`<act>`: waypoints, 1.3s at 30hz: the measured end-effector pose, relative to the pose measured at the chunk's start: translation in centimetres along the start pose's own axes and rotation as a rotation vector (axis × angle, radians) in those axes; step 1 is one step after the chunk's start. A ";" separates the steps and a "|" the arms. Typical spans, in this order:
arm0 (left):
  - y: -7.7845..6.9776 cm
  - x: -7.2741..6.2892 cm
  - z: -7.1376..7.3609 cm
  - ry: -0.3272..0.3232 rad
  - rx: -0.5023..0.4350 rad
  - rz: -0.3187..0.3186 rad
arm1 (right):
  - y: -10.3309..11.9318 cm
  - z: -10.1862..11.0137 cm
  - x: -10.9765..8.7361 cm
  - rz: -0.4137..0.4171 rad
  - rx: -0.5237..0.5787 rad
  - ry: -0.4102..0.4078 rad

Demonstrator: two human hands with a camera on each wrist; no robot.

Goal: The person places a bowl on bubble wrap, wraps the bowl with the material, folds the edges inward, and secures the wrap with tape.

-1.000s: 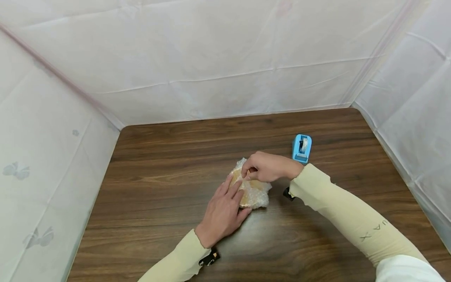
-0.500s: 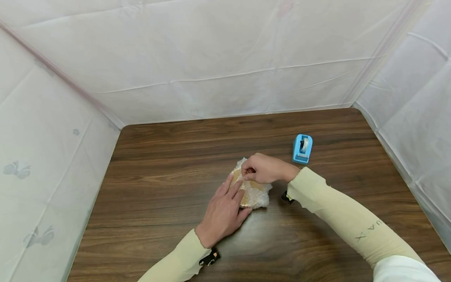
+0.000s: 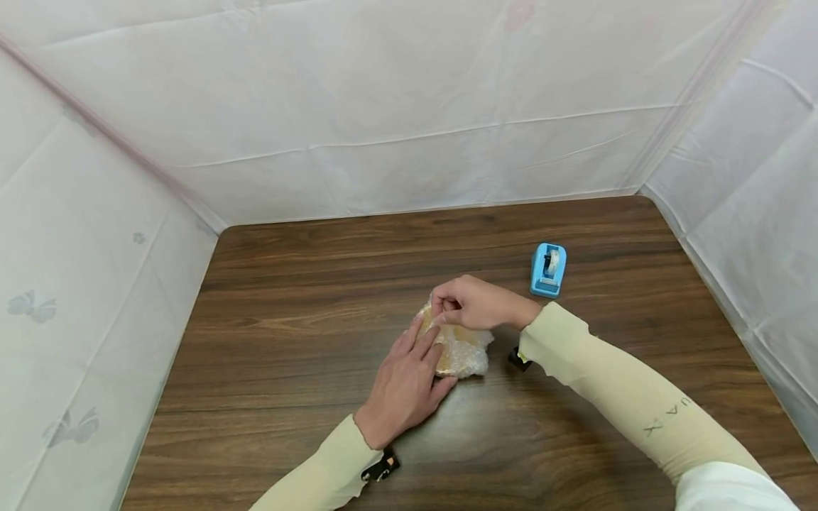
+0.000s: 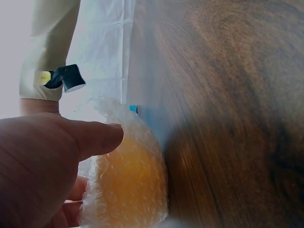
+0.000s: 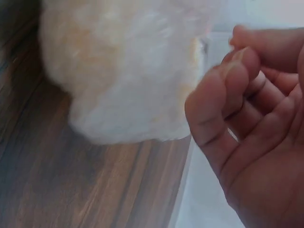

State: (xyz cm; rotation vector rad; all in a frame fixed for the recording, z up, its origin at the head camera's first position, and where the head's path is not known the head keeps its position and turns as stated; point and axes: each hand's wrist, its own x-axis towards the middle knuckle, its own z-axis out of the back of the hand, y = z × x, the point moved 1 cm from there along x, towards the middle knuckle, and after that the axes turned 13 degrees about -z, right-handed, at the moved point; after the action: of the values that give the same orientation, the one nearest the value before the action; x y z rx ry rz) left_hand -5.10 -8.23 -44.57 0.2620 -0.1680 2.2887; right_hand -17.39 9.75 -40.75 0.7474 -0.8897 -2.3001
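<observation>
A yellow-orange object wrapped in clear bubble wrap (image 3: 463, 353) lies on the wooden table in the head view. My left hand (image 3: 399, 387) rests on its left side with fingers extended, the thumb along the near edge. In the left wrist view, that thumb lies against the bubble wrap (image 4: 130, 185). Over the far part of the package, my right hand (image 3: 476, 301) has curled fingers and pinches at the bubble wrap. The right wrist view shows the right hand (image 5: 256, 109) with thumb and fingertips close together; what lies between them is too unclear to make out.
A light blue tape dispenser (image 3: 548, 270) with a roll of tape stands beyond the right forearm. The dark wooden table (image 3: 287, 305) is bordered by white sheeting (image 3: 396, 106) at the back and both sides.
My right hand has shifted slightly left over the package, covering more of its far corner. The left hand and the tape dispenser stay where they were.
</observation>
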 end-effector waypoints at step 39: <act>1.2 1.5 0.0 0.138 0.012 -0.014 | 0.2 -1.5 0.6 -0.361 -0.392 -0.239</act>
State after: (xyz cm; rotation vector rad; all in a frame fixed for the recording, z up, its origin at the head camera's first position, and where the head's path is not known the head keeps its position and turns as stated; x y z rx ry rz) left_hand -6.96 -7.98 -44.26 0.1104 -0.0811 2.2852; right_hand -16.75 8.57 -41.69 0.4964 -0.3931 -2.8122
